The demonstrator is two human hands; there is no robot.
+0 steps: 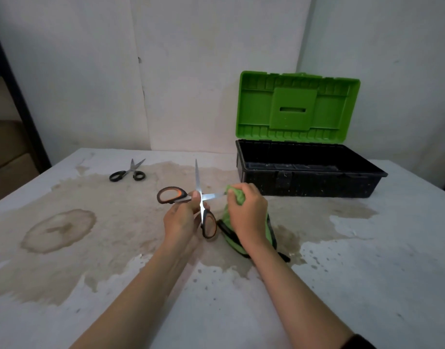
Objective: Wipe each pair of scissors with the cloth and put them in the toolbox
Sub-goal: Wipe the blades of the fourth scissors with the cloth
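White stained surface (367,285), white wall (191,71) behind; left hand (181,220) pinches scissors (197,177), right hand (246,212) grips cloth (237,194) hiding one blade tip.

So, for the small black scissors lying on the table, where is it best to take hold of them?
Probably take the black scissors at the handle loops, coming from the near side. They lie flat on the table, loops toward the person, and the slightly open blades point away.

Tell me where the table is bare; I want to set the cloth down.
Free: table left of the black scissors; right front, before the toolbox. Crowded: the middle, where left hand, right hand, orange scissors and cloth meet.
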